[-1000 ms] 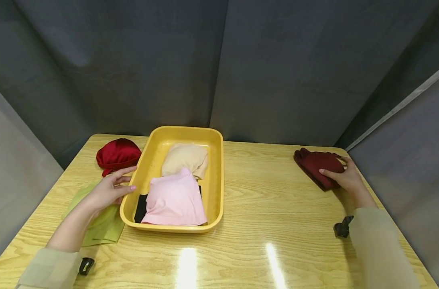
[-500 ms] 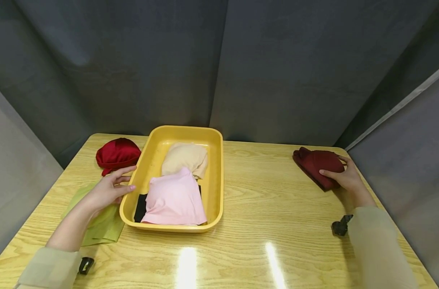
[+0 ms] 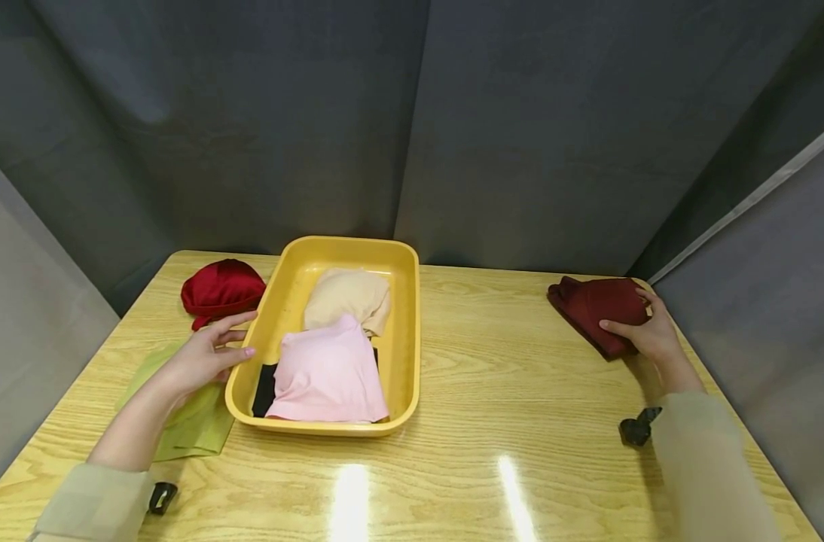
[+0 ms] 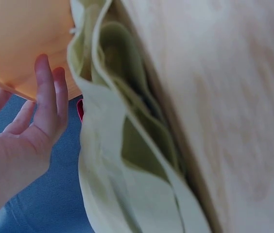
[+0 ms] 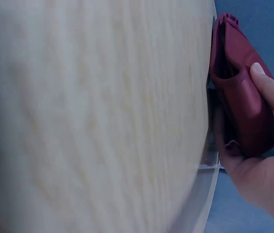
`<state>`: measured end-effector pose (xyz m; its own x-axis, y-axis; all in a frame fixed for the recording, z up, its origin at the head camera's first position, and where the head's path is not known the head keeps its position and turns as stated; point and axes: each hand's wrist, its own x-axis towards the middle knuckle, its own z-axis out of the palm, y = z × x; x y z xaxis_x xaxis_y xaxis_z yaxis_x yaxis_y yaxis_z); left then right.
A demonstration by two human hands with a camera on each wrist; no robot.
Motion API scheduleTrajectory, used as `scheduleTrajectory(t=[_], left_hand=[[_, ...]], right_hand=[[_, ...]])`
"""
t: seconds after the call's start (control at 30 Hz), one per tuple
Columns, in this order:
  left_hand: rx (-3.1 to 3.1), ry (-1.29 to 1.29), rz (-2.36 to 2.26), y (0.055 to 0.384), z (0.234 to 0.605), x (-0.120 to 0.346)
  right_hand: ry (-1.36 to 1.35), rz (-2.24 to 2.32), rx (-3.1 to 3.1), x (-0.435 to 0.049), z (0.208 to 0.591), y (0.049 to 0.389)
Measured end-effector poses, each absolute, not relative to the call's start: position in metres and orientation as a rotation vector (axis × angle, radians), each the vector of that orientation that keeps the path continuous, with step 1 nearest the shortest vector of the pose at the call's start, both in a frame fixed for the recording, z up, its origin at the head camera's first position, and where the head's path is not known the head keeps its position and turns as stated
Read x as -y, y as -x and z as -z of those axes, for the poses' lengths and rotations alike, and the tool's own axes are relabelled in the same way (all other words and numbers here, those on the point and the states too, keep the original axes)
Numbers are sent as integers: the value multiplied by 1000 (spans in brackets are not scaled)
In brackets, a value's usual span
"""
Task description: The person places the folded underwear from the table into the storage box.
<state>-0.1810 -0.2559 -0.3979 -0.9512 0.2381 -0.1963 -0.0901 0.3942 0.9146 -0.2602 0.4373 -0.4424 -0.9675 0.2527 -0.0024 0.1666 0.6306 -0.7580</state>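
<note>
In the head view my right hand grips a folded maroon bra at the right end of the table, thumb on top. The right wrist view shows the thumb across the folded bra and fingers beneath it. My left hand touches the left rim of a yellow plastic bin, fingers loosely spread. In the left wrist view those fingers lie against the bin's outer wall. Inside the bin are a pink padded garment, a beige one and some black cloth.
A shiny red folded garment with a rounded cup lies left of the bin. Green folded cloth lies partly under my left forearm. Grey curtains enclose the wooden table at the back and sides.
The maroon bra has shifted slightly left in my right hand's grip, and more of its rounded cup shows. My left hand and the bin stay put.
</note>
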Motion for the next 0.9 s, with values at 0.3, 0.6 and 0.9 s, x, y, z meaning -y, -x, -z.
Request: scheduleTrajectory(t=[0.3, 0.6, 0.9], left_hand=[[-2354, -127, -1587, 181, 399, 257], [-2364, -121, -1575, 183, 400, 259], [-2361, -126, -1581, 182, 401, 258]], right_hand=[[412, -1314, 2651, -432, 441, 257], [426, -1293, 2614, -426, 432, 254], [426, -1290, 2577, -420, 423, 252]])
